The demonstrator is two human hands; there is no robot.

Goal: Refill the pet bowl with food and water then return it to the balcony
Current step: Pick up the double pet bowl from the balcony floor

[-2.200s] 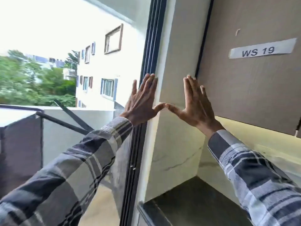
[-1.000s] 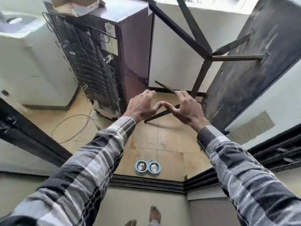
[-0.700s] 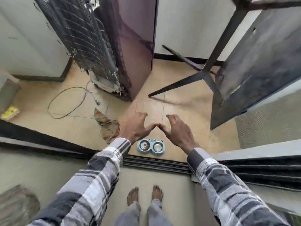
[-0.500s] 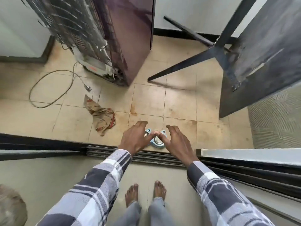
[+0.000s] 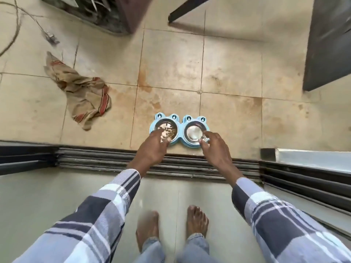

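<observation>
A light-blue double pet bowl point(image 5: 180, 128) with frog-eye bumps sits on the balcony tiles just beyond the door track. Its left steel cup point(image 5: 170, 130) holds some brown kibble; its right steel cup point(image 5: 193, 132) looks shiny, and I cannot tell whether water is in it. My left hand point(image 5: 152, 149) reaches down over the near edge of the left cup, fingers apart. My right hand point(image 5: 216, 147) hovers over the near edge of the right cup, fingers spread. Neither hand grips the bowl.
A dark sliding-door track point(image 5: 152, 160) crosses the floor between my bare feet point(image 5: 171, 223) and the bowl. A crumpled brown cloth point(image 5: 83, 92) lies on the tiles to the left. A fridge base point(image 5: 106, 14), cable point(image 5: 17, 25) and dark panel point(image 5: 328, 44) stand farther out.
The view swung from the window down to the balcony floor. My hands dropped from chest height toward the bowl and moved apart, one over each cup.
</observation>
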